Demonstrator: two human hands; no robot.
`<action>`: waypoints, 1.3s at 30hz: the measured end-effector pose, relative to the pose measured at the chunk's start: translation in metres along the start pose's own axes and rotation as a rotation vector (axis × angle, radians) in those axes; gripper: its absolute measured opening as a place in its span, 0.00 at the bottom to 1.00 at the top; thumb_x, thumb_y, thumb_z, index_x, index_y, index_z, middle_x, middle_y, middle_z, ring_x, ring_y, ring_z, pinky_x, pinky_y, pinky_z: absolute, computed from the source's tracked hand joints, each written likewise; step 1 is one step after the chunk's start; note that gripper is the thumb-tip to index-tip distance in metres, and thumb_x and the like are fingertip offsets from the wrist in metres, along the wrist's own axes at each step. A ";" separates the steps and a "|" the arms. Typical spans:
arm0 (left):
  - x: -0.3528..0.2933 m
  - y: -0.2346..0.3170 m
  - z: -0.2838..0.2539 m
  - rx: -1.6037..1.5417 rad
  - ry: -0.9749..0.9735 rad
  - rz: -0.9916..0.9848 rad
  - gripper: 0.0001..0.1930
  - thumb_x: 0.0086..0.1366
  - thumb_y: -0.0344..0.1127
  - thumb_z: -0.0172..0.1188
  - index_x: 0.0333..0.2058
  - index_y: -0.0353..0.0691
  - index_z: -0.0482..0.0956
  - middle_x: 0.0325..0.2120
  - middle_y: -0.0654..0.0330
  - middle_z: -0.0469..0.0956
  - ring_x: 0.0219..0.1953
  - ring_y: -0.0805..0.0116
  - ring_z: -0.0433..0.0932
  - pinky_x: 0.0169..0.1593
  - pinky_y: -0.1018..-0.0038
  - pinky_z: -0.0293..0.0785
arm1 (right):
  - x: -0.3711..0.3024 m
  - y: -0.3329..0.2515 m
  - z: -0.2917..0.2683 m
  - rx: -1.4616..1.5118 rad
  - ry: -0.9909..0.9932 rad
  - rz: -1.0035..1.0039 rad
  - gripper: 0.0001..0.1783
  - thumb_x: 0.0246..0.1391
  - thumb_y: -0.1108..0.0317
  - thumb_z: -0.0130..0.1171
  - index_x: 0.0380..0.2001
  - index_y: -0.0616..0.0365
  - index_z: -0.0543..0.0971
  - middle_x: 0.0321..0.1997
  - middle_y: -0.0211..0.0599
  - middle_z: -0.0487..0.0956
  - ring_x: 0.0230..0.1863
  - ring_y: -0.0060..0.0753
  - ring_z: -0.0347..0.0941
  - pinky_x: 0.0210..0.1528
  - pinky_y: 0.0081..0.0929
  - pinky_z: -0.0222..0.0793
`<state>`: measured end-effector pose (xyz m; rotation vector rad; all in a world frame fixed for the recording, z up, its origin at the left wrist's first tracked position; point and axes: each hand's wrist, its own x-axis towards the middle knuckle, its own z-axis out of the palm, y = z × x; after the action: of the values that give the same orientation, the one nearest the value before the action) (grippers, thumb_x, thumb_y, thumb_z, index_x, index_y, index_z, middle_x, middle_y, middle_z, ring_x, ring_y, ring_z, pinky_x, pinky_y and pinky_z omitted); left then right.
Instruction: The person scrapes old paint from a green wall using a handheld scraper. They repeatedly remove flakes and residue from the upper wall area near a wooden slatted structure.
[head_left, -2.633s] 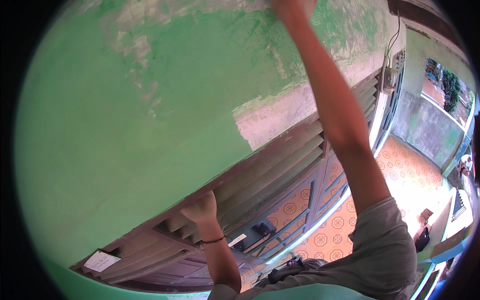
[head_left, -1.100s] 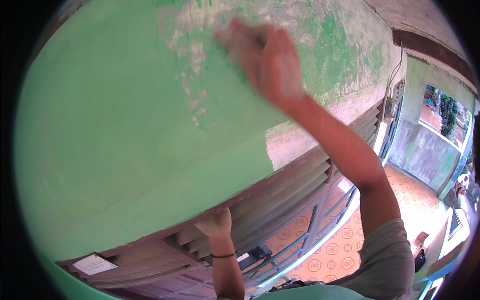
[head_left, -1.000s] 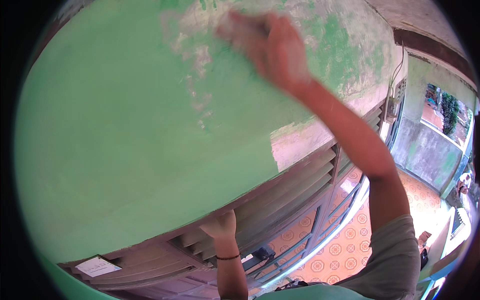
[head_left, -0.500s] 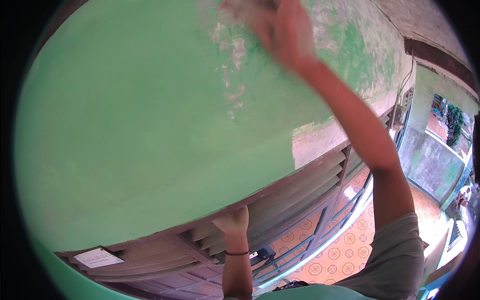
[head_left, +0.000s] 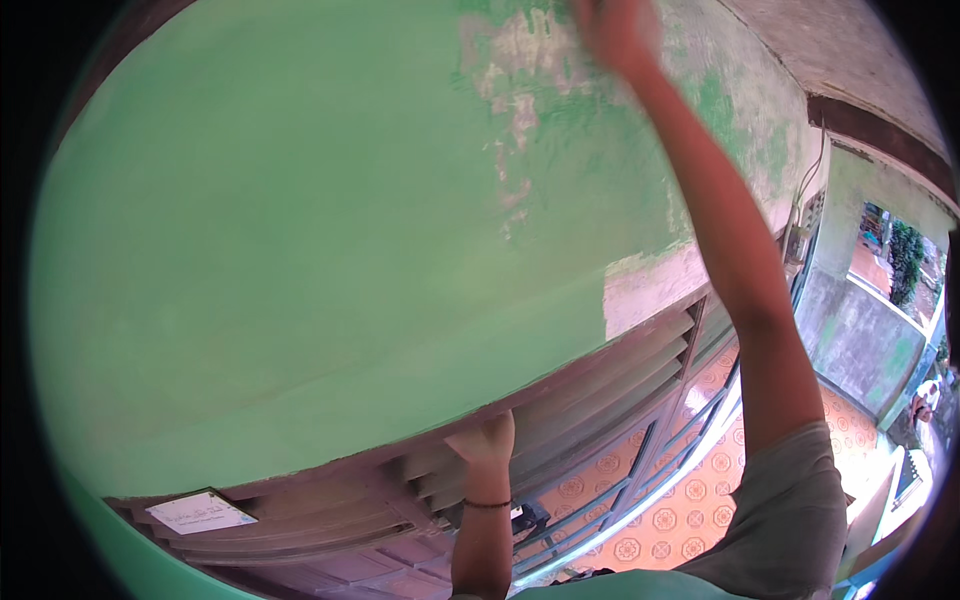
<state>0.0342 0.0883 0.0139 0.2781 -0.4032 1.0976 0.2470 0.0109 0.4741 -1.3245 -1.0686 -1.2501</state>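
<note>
My left hand (head_left: 485, 438) is up against the brown wooden frame of a louvered vent (head_left: 570, 430). Its fingers go in under the frame's upper edge and are mostly hidden, the thumb to the left; it seems to hold on there. A dark bracelet circles that wrist. High up, my right arm stretches across a green painted wall (head_left: 300, 220). My right hand (head_left: 622, 35) is blurred and cut by the top edge, so what its fingers hold cannot be seen. Beside it the wall has a rough patch (head_left: 525, 60) of pale plaster and uneven green paint.
A pale unpainted strip (head_left: 650, 290) borders the vent at the right. A white card (head_left: 205, 512) sits on the vent at lower left. Far below is an orange patterned tile floor (head_left: 665, 515) beyond window bars. Loose cables (head_left: 805, 195) hang by the right corner.
My right hand has moved up and to the right, its arm straighter, and is now partly out of the picture. My left hand stays at the vent frame. The view has shifted slightly.
</note>
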 end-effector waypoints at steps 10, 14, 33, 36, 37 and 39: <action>0.002 -0.004 -0.005 -0.061 0.043 0.020 0.29 0.72 0.55 0.53 0.63 0.41 0.71 0.62 0.60 0.73 0.64 0.62 0.70 0.69 0.63 0.62 | -0.009 -0.147 0.038 -0.001 0.257 -0.208 0.23 0.67 0.51 0.54 0.60 0.47 0.79 0.66 0.47 0.71 0.61 0.55 0.69 0.62 0.52 0.65; 0.000 0.000 -0.004 -0.126 -0.007 0.005 0.30 0.73 0.53 0.52 0.65 0.39 0.68 0.64 0.58 0.71 0.66 0.60 0.68 0.71 0.63 0.60 | 0.038 -0.067 -0.005 0.054 0.080 0.251 0.28 0.66 0.50 0.58 0.61 0.56 0.77 0.65 0.49 0.73 0.66 0.54 0.68 0.66 0.53 0.64; 0.009 -0.003 -0.033 -0.101 0.029 -0.038 0.30 0.70 0.59 0.56 0.62 0.47 0.73 0.60 0.66 0.75 0.64 0.66 0.72 0.69 0.65 0.65 | 0.084 -0.111 0.018 0.120 0.310 0.484 0.27 0.63 0.56 0.56 0.60 0.61 0.77 0.73 0.47 0.66 0.74 0.53 0.59 0.69 0.53 0.60; 0.009 -0.005 -0.030 -0.026 0.065 -0.017 0.30 0.68 0.61 0.58 0.60 0.49 0.75 0.58 0.68 0.77 0.62 0.67 0.73 0.68 0.65 0.67 | 0.072 -0.215 0.052 0.153 0.219 0.155 0.25 0.68 0.55 0.48 0.55 0.62 0.82 0.75 0.48 0.63 0.72 0.55 0.59 0.71 0.55 0.56; 0.008 -0.004 -0.027 -0.054 0.015 -0.032 0.29 0.70 0.58 0.56 0.61 0.47 0.74 0.60 0.66 0.76 0.63 0.66 0.72 0.69 0.63 0.65 | 0.062 -0.246 0.054 0.176 0.143 0.034 0.26 0.68 0.54 0.48 0.56 0.62 0.81 0.76 0.49 0.62 0.74 0.55 0.57 0.72 0.54 0.55; 0.005 -0.001 -0.019 -0.086 -0.095 -0.050 0.28 0.72 0.55 0.53 0.63 0.46 0.73 0.62 0.63 0.74 0.66 0.63 0.69 0.70 0.59 0.62 | 0.064 -0.252 0.056 0.185 0.073 -0.085 0.27 0.68 0.53 0.49 0.59 0.63 0.79 0.77 0.50 0.61 0.76 0.56 0.54 0.73 0.52 0.54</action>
<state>0.0405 0.0995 -0.0010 0.2638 -0.5245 1.0180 0.0103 0.0968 0.5595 -1.0960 -1.1691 -1.2208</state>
